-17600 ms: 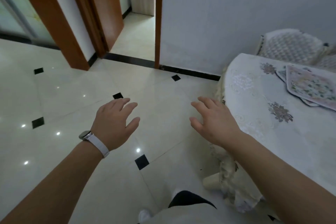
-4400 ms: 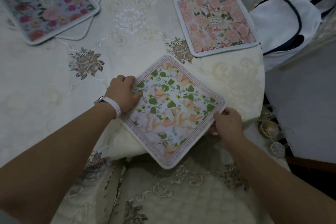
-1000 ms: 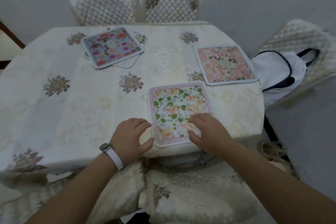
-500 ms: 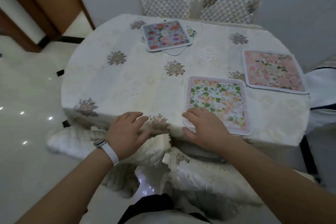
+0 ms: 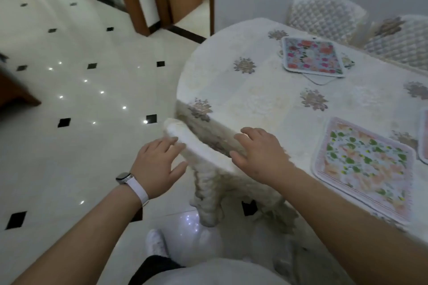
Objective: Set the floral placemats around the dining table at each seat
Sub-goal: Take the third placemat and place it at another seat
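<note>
Floral placemat (image 5: 363, 169) near right hand (image 5: 261, 155); left hand (image 5: 157, 164) outstretched, fingers (image 5: 168, 144) spread

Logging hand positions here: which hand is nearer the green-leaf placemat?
Right. The right hand is at the edge of the table, beside the green-leaf placemat but not touching it. The left hand is farther off, by the chair back.

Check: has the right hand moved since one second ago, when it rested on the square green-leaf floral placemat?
Yes. The right hand has slid left off the square green-leaf floral placemat and is now at the table edge, clear of it.
</note>
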The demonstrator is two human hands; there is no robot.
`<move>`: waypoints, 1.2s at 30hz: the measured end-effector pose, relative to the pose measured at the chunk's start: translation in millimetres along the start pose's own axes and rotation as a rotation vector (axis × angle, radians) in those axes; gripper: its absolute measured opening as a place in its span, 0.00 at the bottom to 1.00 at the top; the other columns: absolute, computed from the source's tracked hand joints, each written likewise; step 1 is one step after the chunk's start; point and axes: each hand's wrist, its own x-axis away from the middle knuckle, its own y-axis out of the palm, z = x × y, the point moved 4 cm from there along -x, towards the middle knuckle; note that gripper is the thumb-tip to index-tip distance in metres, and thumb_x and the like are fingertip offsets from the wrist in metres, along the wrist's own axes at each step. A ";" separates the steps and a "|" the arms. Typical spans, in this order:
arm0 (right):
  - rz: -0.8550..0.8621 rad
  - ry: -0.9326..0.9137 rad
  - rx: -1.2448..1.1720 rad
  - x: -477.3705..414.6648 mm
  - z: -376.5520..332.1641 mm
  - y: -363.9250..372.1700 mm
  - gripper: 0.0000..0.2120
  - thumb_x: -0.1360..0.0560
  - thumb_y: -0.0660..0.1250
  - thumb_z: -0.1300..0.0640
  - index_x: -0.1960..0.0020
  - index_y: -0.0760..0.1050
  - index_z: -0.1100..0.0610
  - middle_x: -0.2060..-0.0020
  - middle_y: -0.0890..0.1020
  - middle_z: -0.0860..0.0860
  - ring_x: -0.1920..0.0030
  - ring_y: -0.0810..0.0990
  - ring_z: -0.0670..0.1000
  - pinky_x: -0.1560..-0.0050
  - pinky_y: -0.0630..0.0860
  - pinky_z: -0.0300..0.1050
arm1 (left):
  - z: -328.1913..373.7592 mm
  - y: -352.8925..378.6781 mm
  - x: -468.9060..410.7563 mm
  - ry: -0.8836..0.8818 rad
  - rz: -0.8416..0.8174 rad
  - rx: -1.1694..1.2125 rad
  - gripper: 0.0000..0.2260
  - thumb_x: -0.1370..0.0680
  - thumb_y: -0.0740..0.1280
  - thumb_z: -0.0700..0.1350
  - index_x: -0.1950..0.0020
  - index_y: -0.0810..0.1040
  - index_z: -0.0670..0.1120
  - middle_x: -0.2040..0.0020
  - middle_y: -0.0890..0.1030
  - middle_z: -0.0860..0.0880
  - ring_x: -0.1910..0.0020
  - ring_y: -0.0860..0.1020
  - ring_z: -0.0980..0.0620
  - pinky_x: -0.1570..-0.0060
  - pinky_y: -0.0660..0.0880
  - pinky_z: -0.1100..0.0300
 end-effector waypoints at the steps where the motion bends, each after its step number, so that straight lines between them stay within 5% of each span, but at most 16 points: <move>1: -0.007 -0.009 0.010 -13.9 -16.8 5.0 0.21 0.26 0.63 0.44 0.38 0.76 0.55 0.37 0.77 0.54 0.38 0.73 0.59 0.39 0.69 0.54 | -20.1 -1.7 5.7 -0.016 -0.001 0.004 0.24 0.26 0.56 0.59 0.37 0.77 0.48 0.37 0.78 0.45 0.39 0.75 0.43 0.42 0.70 0.46; 11: -0.081 -0.024 0.060 -159.9 -212.3 55.0 0.23 0.25 0.60 0.42 0.33 0.73 0.50 0.36 0.75 0.50 0.35 0.70 0.55 0.36 0.68 0.52 | -270.5 -44.6 41.4 -0.166 0.044 0.064 0.25 0.26 0.55 0.60 0.37 0.78 0.49 0.36 0.77 0.46 0.36 0.73 0.43 0.40 0.69 0.46; 17: -0.060 -0.019 0.074 -220.0 -276.6 60.4 0.22 0.25 0.62 0.44 0.34 0.74 0.53 0.38 0.77 0.51 0.39 0.73 0.56 0.41 0.71 0.53 | -363.7 -75.9 32.0 -0.162 0.091 0.074 0.24 0.26 0.56 0.59 0.38 0.79 0.47 0.38 0.78 0.45 0.38 0.75 0.41 0.42 0.70 0.45; 36: -0.098 0.060 -0.006 -485.8 -246.0 99.0 0.24 0.24 0.58 0.41 0.34 0.73 0.52 0.39 0.76 0.50 0.40 0.74 0.54 0.41 0.72 0.53 | -514.7 -91.7 -206.5 -0.142 0.048 0.063 0.25 0.26 0.56 0.60 0.36 0.77 0.50 0.34 0.76 0.46 0.35 0.72 0.44 0.40 0.68 0.46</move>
